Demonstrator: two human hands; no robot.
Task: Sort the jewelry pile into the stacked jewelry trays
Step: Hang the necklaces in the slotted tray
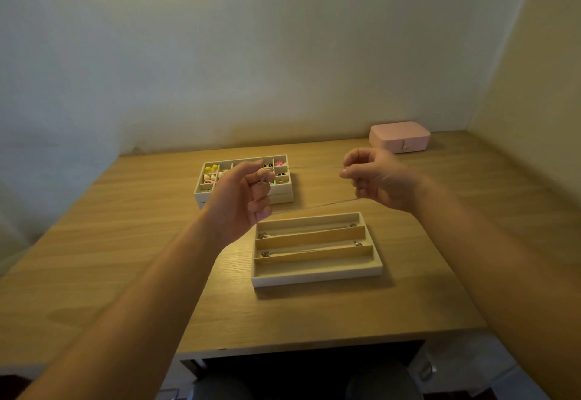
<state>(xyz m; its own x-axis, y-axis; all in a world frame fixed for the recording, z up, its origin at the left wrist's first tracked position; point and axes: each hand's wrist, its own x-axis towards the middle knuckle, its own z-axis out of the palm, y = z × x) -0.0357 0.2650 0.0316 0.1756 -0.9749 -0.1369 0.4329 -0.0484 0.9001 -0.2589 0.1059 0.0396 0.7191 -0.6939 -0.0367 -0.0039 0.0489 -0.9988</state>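
Over the table (125, 242), chain (314, 205) (taut) between pinching left hand (242, 201), right hand (380, 179).

A wooden table (125, 258) is filling the lower half of the view, its pale grain running crosswise. A closed pink box (399, 137) is sitting at the table's far right corner, with a small clasp showing on its front. A white wall (220, 53) is rising behind the table's far edge, and a cream side wall (534, 85) is running along its right side. Below the table's near edge a dark gap (298, 365) is showing, with pale floor (465, 365) lying to its right.
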